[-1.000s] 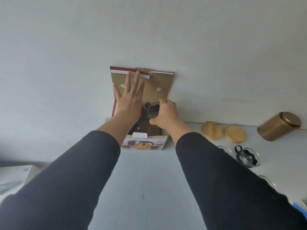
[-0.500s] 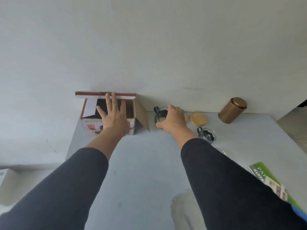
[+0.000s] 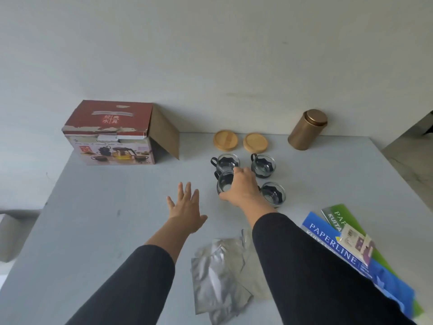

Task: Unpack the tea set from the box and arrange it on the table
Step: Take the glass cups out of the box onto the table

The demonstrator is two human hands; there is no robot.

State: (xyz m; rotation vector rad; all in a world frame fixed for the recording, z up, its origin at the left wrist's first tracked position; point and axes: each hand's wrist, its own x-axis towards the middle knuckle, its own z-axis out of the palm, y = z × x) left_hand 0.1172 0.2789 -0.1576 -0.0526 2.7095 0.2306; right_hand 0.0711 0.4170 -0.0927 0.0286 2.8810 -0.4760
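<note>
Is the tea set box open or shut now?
Partly open: the box has its red top lid folded down, but a brown side flap sticks out to the right.

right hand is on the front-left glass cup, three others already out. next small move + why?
Probably let go: the right hand grips the cup from above, and it appears to sit on the table, completing a two-by-two block with the other three cups. The left hand hovers open, free for the box.
</note>
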